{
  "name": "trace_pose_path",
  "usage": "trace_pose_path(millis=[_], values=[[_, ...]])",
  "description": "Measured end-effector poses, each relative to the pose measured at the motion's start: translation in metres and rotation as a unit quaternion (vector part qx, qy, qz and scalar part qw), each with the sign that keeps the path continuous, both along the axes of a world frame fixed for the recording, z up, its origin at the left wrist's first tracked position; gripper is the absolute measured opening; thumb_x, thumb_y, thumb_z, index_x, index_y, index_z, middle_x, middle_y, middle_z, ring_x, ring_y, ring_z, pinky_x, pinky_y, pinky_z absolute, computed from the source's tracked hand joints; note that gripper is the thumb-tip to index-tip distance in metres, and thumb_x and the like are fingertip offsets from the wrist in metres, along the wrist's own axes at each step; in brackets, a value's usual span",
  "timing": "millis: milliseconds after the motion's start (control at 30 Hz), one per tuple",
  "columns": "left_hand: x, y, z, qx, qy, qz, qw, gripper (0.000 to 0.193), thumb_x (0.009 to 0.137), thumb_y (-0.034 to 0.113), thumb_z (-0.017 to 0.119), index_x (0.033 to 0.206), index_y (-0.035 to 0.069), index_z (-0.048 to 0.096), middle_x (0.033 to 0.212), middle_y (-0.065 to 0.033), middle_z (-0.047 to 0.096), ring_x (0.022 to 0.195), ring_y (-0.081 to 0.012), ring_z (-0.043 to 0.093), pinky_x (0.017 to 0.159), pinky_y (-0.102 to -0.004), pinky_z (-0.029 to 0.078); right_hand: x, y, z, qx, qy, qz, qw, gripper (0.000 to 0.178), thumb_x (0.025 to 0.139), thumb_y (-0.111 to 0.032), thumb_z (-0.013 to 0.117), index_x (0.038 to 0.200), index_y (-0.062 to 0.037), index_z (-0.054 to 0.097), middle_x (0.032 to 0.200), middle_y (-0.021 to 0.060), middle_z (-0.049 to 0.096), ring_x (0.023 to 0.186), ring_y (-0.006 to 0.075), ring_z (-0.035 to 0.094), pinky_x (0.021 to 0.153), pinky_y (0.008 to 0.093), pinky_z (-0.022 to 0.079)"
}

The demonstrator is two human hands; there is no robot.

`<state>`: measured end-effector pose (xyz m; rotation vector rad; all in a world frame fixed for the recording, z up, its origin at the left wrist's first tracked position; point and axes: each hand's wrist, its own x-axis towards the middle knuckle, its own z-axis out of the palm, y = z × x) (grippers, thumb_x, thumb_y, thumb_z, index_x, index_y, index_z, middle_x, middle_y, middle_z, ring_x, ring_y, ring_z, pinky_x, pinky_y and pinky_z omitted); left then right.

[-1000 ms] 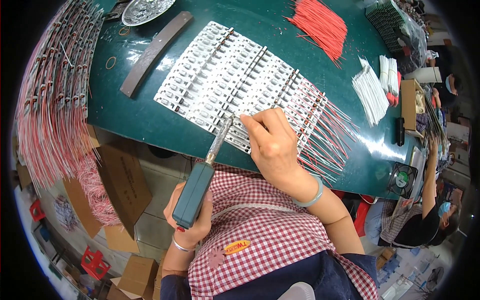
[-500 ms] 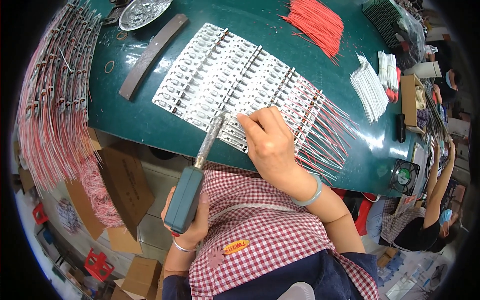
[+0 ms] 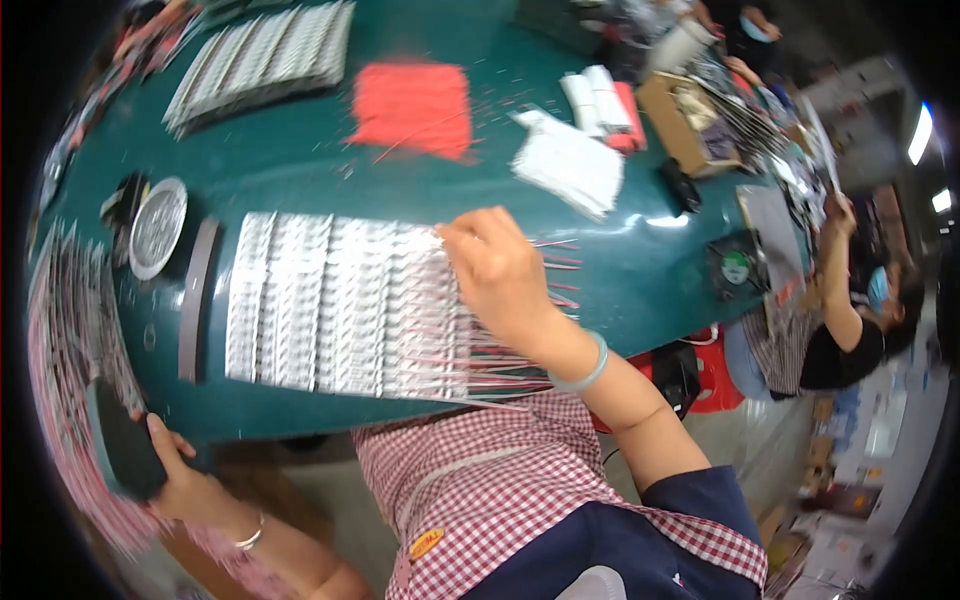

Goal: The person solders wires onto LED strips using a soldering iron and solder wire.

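Along the near edge of the surface (image 3: 290,165) lay the panel of white boards (image 3: 340,300), red and white wires (image 3: 500,352) trailing from its right side. Your right hand (image 3: 497,275) was at the panel's far right corner, fingers bent with tips close together; whether they pinched anything could not be told. At the surface's near left corner, your left hand (image 3: 188,482) had its fingers wrapped round a dark green tool (image 3: 125,445), near the wired strips (image 3: 72,295).
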<state>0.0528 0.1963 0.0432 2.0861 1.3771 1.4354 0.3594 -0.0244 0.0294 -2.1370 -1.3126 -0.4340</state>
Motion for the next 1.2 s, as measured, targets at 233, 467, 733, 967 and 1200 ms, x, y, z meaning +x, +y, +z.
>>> trace_pose_path(millis=[233,467,733,967,1200], values=[[0.018,-0.021,-0.019,-0.103,-0.119,-0.003,0.987,0.036,0.082,0.034,0.085,0.074,0.000,0.074,0.062,-0.0042,0.064,0.053,-0.0162,0.055,0.050,-0.0318,0.046,0.125,-0.048,-0.045,-0.097,-0.192,-0.204,0.955,0.015,0.076,-0.008,0.064,0.089,-0.0027,0.066,0.092,0.0097,0.061,0.094,0.0264,0.059,0.073,0.0354,0.052],[0.033,-0.045,-0.008,-0.151,-0.242,-0.072,0.956,0.026,0.079,0.009,0.086,0.071,-0.002,0.064,0.065,-0.0069,0.062,0.051,-0.0163,0.051,0.049,-0.0302,0.043,0.139,-0.045,-0.051,-0.093,-0.201,-0.190,0.956,0.007,0.074,-0.010,0.062,0.079,-0.0060,0.066,0.086,0.0082,0.059,0.090,0.0235,0.059,0.071,0.0333,0.052],[0.015,-0.049,-0.026,-0.174,-0.272,-0.082,0.943,0.023,0.079,0.004,0.085,0.080,-0.004,0.063,0.068,-0.0078,0.061,0.051,-0.0165,0.051,0.045,-0.0292,0.043,0.140,-0.044,-0.050,-0.078,-0.173,-0.203,0.961,0.008,0.078,-0.006,0.061,0.084,-0.0034,0.065,0.089,0.0107,0.059,0.090,0.0263,0.058,0.073,0.0360,0.054],[-0.018,-0.024,-0.051,-0.283,-0.209,-0.102,0.930,0.023,0.093,0.003,0.068,0.114,-0.006,0.068,0.081,-0.0033,0.061,0.057,-0.0075,0.042,0.050,-0.0217,0.036,0.144,-0.040,-0.023,-0.097,-0.098,-0.162,0.977,0.018,0.075,0.004,0.061,0.092,-0.0030,0.060,0.100,0.0138,0.056,0.097,0.0328,0.059,0.077,0.0428,0.054],[0.007,-0.073,-0.029,-0.251,-0.252,-0.084,0.931,0.025,0.093,0.000,0.065,0.116,-0.009,0.063,0.084,-0.0070,0.063,0.054,-0.0075,0.041,0.049,-0.0221,0.032,0.095,-0.001,0.043,-0.397,-0.249,-0.052,0.882,0.011,0.071,-0.007,0.071,0.083,-0.0080,0.072,0.086,0.0099,0.065,0.088,0.0252,0.065,0.067,0.0354,0.053]])
